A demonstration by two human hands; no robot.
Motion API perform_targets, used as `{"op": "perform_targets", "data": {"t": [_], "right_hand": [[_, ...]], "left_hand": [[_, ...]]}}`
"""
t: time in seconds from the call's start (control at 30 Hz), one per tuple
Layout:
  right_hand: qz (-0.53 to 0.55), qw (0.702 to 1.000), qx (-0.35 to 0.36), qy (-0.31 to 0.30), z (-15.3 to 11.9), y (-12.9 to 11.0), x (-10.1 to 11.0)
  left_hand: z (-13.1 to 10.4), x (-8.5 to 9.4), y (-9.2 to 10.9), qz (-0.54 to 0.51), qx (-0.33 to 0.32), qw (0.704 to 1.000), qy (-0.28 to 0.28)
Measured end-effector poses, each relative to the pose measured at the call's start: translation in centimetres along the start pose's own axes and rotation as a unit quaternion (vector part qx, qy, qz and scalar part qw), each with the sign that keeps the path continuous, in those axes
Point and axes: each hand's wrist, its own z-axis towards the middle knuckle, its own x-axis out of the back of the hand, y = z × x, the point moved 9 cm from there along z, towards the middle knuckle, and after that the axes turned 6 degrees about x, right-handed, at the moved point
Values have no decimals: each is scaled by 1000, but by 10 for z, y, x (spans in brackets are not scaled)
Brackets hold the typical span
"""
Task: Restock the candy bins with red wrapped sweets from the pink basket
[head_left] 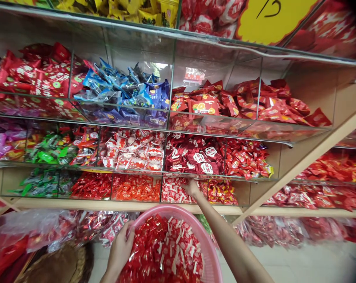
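A pink plastic basket (209, 243) holds many red-wrapped candies and red-and-white ones. My left hand (121, 245) grips its left rim, fingers wrapped over the edge. My right hand (191, 188) reaches past the basket into the lowest shelf, at the right side of a compartment of red-and-white candies (175, 190). The fingers of that hand are bent down among the wrappers, and whether they hold any candy is too small to tell. Yellow-and-red candies (222, 191) lie in the compartment just to its right.
Glass-fronted shelves above hold blue packets (116, 88), red packets (204, 104) and dark red packets (200, 155). A slanting wooden divider (301, 163) stands at the right. Plastic bags of candy (48, 228) and a woven basket (58, 263) are low at the left.
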Motion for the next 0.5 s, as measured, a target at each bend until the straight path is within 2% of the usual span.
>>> {"op": "perform_targets", "data": {"t": [0.3,0.5], "right_hand": [[-25,1000,10,2,4,1,-4],[8,1000,-5,2,4,-3,0]], "left_hand": [[0,-2,-4,-6,3,1000,-4],[1,-4,-5,-7,6,1000,-14]]}}
